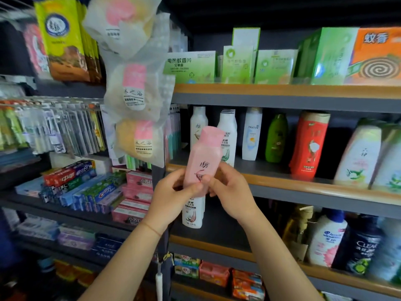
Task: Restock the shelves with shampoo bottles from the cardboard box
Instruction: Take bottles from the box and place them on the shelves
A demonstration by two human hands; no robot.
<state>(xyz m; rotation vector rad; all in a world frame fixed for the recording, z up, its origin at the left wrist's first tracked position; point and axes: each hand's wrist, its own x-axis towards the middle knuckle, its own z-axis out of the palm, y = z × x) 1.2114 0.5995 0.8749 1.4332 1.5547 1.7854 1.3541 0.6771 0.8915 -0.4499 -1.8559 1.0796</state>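
The shelves [282,181] fill the right half of the frame in stacked tiers, each with a wooden front lip. The middle tier carries a row of upright bottles: two white bottles [227,135] at centre, a further white one, a green bottle [276,137], a red bottle [309,144] and bigger pale ones at the right edge. At centre, in front of that row, both hands hold up a pink shampoo bottle [204,161], cap uppermost and leaning a little to the right. The left hand [173,192] curls round its lower left side with the thumb on the label; the right hand [227,187] grips the lower right side, thumb also on the front. A second white bottle [193,213] shows just below the pink one, between the wrists; it seems to be held or pinned there too, though the hands hide how. The cardboard box is not in view.

The main risk, as I judge it, is the crowded row: pushing the pink bottle in behind the lip could knock the two white bottles right behind it, and they are tall and narrow enough to topple into their neighbours. The lower white bottle could also slip free if either grip loosens. The hanging bags [134,88] in the upper left sit close to the left arm's path and may get brushed.
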